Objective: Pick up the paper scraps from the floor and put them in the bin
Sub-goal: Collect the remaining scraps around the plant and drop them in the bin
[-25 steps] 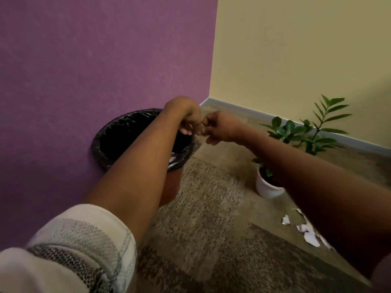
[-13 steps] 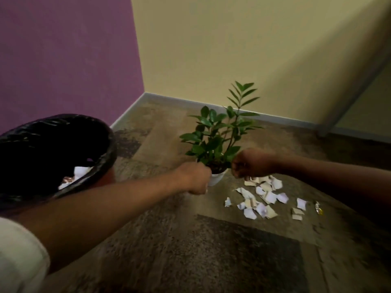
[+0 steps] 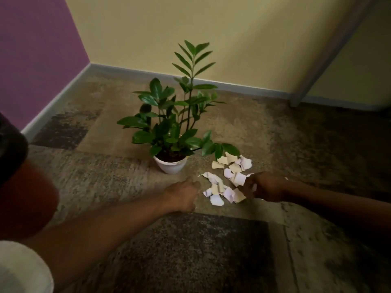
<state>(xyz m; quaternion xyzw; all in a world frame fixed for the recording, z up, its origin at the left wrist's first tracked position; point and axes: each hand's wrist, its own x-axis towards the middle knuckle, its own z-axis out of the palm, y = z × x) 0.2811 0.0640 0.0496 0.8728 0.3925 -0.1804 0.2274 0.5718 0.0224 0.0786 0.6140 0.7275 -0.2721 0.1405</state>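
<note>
Both hands have dropped lower toward the heap of torn white and cream paper scraps (image 3: 227, 182) lying on the mottled brown carpet floor (image 3: 190, 250) at centre right, just beside the white-potted green plant (image 3: 171, 132). Left hand (image 3: 183, 195) hovers loosely curled, grip empty; right hand (image 3: 263, 189) touches the heap's edge, its grip too blurred to tell. Black-lined bin (image 3: 10, 153) shows at left, under purple and yellow walls.

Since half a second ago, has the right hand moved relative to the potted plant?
Yes. The right hand dropped from beside the plant's white pot onto the paper scraps.
</note>
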